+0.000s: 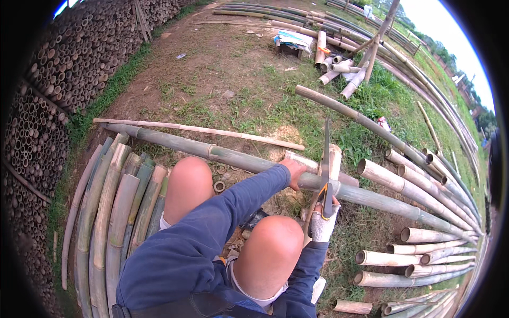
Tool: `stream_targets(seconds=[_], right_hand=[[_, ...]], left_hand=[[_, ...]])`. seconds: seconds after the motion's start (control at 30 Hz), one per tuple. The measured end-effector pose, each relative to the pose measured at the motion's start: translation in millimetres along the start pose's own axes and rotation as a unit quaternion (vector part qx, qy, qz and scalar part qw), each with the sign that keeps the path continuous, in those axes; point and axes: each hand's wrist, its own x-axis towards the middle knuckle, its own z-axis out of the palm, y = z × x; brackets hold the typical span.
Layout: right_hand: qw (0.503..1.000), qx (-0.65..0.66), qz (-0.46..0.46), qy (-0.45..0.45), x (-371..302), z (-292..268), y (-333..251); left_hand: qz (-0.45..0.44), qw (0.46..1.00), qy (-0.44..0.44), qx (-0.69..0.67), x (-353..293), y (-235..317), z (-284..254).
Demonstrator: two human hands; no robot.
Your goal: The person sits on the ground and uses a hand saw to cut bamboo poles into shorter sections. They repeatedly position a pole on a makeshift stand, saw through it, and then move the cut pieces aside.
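Observation:
A long green-grey bamboo pole point(191, 144) runs across in front of my knees, from far left to lower right. My left hand point(294, 172), bare, is closed over the pole just left of the saw. In my right hand point(322, 221), which wears a white glove, is the handle of a hand saw point(326, 143) with orange and black parts. The saw's blade points away from me and lies across the pole. Beneath the pole, next to the blade, stands a pale bamboo support point(334, 161), partly hidden.
Cut bamboo lengths point(114, 212) lie side by side at my left. More bamboo poles point(395, 188) fan out at the right. A thin bamboo strip point(201, 129) lies beyond the pole. Stacked bamboo point(79, 58) forms a wall far left. Short bamboo pieces point(339, 69) lie farther off.

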Motion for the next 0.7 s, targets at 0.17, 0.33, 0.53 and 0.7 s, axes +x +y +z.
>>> stream_targets(seconds=[0.17, 0.33, 0.53, 0.7], right_hand=[[0.996, -0.078, 0.045, 0.000, -157, -65, -24], [0.993, -0.120, -0.006, -0.001, -251, -104, -78], [0.999, -0.014, 0.023, 0.022, -60, -19, -21], [0.999, -0.029, 0.015, 0.007, -85, -27, 3]], left_hand=[[0.010, 1.000, -0.016, -0.006, 3, -3, 4], [-0.002, 1.000, -0.008, 0.012, 14, -4, 14], [-0.001, 1.000, -0.006, 0.013, 11, -2, 10], [-0.011, 0.999, -0.035, 0.010, 6, 2, 1]])
